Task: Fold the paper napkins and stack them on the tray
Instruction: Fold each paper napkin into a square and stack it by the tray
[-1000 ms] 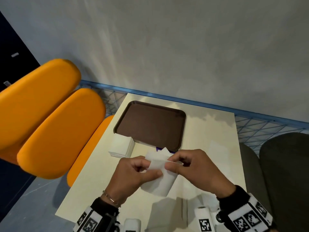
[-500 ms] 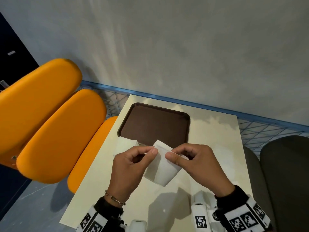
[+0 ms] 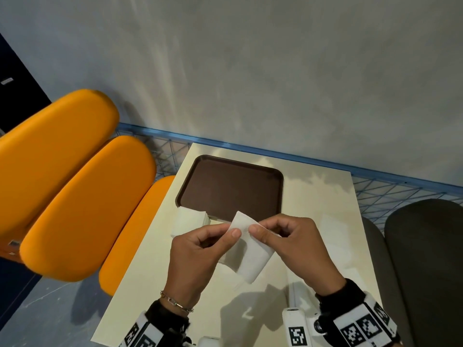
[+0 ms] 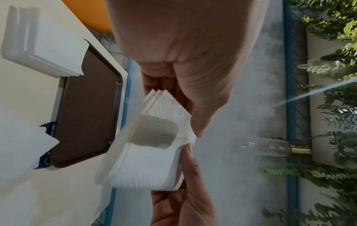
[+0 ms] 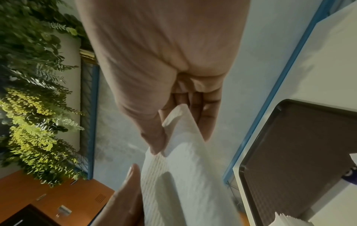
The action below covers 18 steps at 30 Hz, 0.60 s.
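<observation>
A white paper napkin [image 3: 253, 256] hangs folded in the air over the table, below the near edge of the brown tray [image 3: 233, 189]. My left hand [image 3: 233, 232] pinches its upper edge from the left, and my right hand [image 3: 254, 231] pinches the same edge from the right. The left wrist view shows the layered napkin [image 4: 152, 156] between thumb and fingers. In the right wrist view the napkin [image 5: 179, 168] runs down from my pinching fingers. A pile of white napkins [image 3: 189, 220] lies on the table by the tray's near left corner. Nothing lies on the tray.
The cream table [image 3: 323, 214] stands against a grey wall with a blue wire rail [image 3: 390, 191] behind it. Orange seat cushions [image 3: 82, 204] sit to the left, a dark seat [image 3: 426, 259] to the right. A purple-printed wrapper [image 4: 48, 130] pokes out under the tray's near edge.
Both hands have lifted the napkin a little off the table and toward the tray. The pinching fingers have shifted up to its top edge, and the napkin now hangs down.
</observation>
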{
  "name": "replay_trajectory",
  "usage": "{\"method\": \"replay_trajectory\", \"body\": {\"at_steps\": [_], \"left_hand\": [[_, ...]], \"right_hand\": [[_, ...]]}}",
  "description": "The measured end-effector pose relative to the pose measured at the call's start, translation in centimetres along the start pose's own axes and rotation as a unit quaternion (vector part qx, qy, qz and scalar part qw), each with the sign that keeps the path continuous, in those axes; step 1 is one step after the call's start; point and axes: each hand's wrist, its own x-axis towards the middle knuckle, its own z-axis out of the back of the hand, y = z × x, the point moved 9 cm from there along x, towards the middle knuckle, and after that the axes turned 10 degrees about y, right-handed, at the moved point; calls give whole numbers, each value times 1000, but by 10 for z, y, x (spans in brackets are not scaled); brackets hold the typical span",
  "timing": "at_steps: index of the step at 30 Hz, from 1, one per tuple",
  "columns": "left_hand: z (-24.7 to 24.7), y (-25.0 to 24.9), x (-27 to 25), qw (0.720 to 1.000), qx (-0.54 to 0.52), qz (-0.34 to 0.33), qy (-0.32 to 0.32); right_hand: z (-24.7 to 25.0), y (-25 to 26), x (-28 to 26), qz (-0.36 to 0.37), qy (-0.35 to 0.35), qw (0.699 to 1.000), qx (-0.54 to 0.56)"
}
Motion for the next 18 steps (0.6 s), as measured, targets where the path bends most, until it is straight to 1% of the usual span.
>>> {"method": "replay_trajectory", "body": {"at_steps": [3, 6, 11, 14, 18], "left_hand": [[2, 0, 0, 1000, -2, -2, -3], [5, 5, 0, 1000, -7, 8, -21], [7, 9, 0, 999, -5, 18, -28], [7, 12, 0, 999, -7, 24, -34], [5, 9, -2, 999, -11, 25, -46]], "right_hand": [[-1, 3, -1, 4, 2, 1000, -9], [-3, 7, -2, 18, 5, 1000, -19], [-5, 12, -5, 25, 22, 999, -18], [-4, 14, -7, 23, 24, 999, 5], [-3, 15, -9, 26, 10, 999, 33]]}}
